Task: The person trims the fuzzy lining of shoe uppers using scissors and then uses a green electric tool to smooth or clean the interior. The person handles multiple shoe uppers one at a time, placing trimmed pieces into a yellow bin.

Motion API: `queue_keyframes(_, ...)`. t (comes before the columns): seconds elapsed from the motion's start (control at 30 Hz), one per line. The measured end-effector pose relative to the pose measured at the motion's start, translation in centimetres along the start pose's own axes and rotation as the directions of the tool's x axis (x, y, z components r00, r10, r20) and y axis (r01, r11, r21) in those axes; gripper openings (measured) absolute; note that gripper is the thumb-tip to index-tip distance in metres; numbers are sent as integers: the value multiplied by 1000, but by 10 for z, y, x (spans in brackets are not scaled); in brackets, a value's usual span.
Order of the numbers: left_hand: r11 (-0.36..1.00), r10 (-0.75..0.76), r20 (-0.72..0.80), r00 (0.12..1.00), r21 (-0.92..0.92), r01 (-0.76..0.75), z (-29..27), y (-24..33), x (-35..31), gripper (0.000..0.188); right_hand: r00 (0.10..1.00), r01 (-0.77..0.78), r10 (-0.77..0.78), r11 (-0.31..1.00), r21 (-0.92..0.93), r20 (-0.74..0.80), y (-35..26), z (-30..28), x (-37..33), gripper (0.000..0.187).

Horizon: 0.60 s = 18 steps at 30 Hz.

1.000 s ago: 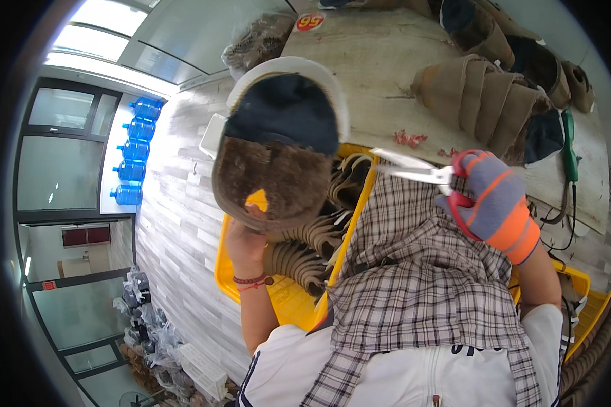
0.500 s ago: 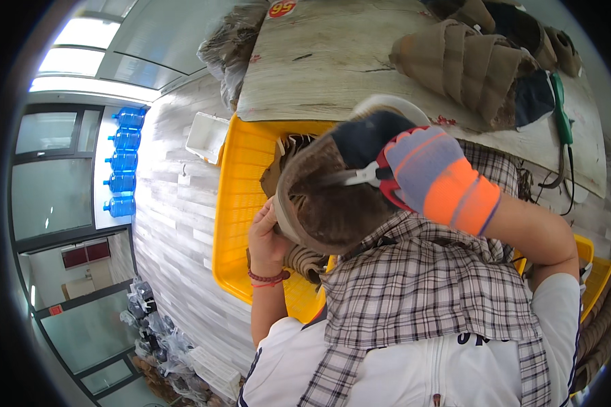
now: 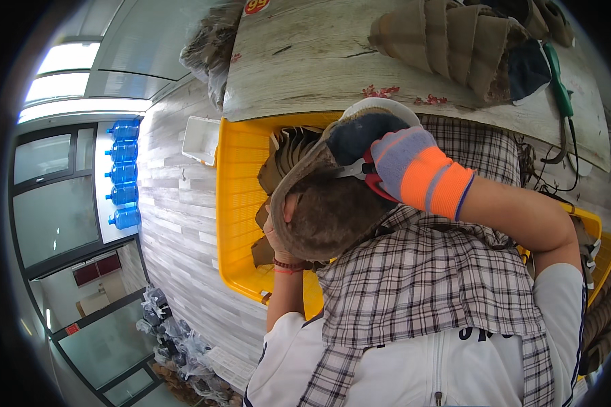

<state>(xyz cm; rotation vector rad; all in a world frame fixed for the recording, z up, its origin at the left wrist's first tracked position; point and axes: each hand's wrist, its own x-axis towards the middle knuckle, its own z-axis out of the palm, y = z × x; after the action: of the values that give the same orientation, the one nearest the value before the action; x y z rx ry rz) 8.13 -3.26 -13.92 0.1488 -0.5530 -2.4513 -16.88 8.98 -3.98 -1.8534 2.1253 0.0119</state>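
My left hand point(image 3: 280, 234), bare with a red bead bracelet at the wrist, grips the rim of a brown plush-lined cap point(image 3: 336, 217). Its thumb lies inside the opening; the other fingers are mostly hidden behind the cap. A dark blue patch point(image 3: 363, 138) shows on the cap's far part. My right hand point(image 3: 409, 166), in a grey and orange glove, is closed around red-handled scissors point(image 3: 375, 182). Their metal blades point(image 3: 349, 169) point left into the cap's opening, against the inner side near the blue patch. Whether they cut anything cannot be made out.
A yellow plastic basket point(image 3: 225, 203) with brown pieces stands left below the cap. Beyond lies a worn table point(image 3: 305, 74) with a row of nested brown caps point(image 3: 448, 47) and a green-handled tool point(image 3: 559, 81) with a cord. A white bin point(image 3: 200, 139) sits on the floor.
The scissors and my right hand have shifted slightly left. My left hand has its thumb further inside the rim, and the cap's opening has turned. The view has shifted a little.
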Motion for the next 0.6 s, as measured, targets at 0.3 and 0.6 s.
queue_keyframes(0.3,938,135,-238,962,344,-47,-35,-13,-3,28,998,8,-5,998,55,-68,17,14,-3,32)
queue_keyframes(0.6,562,-20,41,999,-826,45,-2,-40,4,18,999,-46,46,998,39,0,7,-1,-17,30)
